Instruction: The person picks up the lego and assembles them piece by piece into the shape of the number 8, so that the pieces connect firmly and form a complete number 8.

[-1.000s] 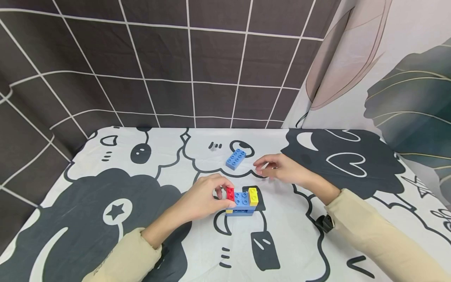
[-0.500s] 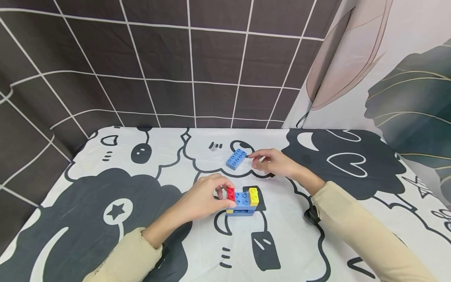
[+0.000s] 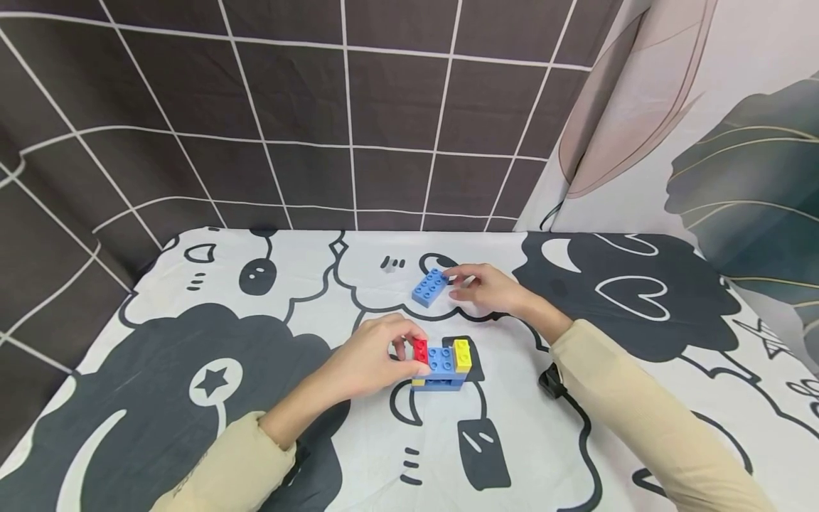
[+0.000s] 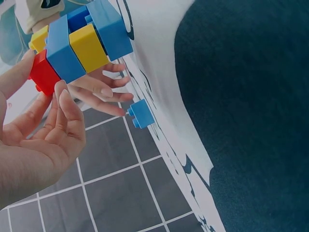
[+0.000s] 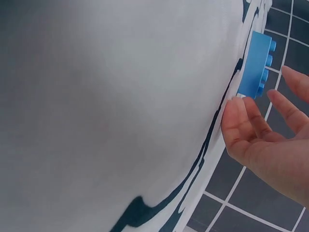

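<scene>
My left hand [image 3: 377, 355] pinches a small red toy brick [image 3: 420, 350] between thumb and fingers. That brick sits on the left end of a blue brick [image 3: 440, 359], which carries a yellow brick [image 3: 462, 355] at its right end. Below, another blue brick [image 4: 110, 31] forms the base, with a second yellow brick [image 4: 90, 48] between the two blue layers. Farther back lies a loose blue brick [image 3: 429, 287], studs up. Right beside it is my right hand [image 3: 489, 290], its fingers loosely bent and spread; whether the fingertips touch the brick I cannot tell.
A white cloth [image 3: 544, 441] with black cartoon drawings covers the table. Behind it hangs a dark curtain [image 3: 307, 107] with white grid lines. At the back right is a leaf-patterned curtain [image 3: 748, 178].
My right hand has moved left to the side of the loose blue brick. The left hand and the assembled bricks stay where they were.
</scene>
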Tool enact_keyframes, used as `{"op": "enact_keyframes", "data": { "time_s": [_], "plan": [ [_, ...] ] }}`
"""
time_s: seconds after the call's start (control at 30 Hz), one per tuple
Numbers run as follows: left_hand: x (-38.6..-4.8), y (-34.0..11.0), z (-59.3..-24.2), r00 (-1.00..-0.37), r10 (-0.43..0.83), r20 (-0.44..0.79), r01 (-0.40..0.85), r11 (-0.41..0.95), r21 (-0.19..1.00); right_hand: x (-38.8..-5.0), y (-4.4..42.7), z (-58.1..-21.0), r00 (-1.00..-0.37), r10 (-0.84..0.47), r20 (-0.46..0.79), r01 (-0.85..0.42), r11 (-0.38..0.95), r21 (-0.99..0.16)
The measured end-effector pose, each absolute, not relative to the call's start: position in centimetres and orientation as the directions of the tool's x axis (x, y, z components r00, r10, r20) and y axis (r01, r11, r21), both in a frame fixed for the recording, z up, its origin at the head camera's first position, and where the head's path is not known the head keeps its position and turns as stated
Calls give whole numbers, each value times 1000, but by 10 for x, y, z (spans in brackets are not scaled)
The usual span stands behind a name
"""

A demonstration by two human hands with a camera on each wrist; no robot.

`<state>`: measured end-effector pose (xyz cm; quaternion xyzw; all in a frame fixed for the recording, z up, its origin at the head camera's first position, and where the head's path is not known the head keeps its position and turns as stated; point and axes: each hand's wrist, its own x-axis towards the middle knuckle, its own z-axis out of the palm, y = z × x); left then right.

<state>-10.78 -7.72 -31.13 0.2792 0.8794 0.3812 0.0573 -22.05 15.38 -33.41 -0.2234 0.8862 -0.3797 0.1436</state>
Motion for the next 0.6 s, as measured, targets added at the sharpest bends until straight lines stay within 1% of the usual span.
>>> {"op": "enact_keyframes", "data": {
  "time_s": [0.23, 0.6],
  "plan": [
    [-108, -77, -311, -836, 537, 110, 449, 556, 700, -223, 150, -334, -868, -483, -112, -263, 641, -721],
    [-109, -78, -312, -837, 538, 101, 442, 556, 704, -228, 149, -335, -854, -505, -126, -296, 670, -681]
  ]
}}
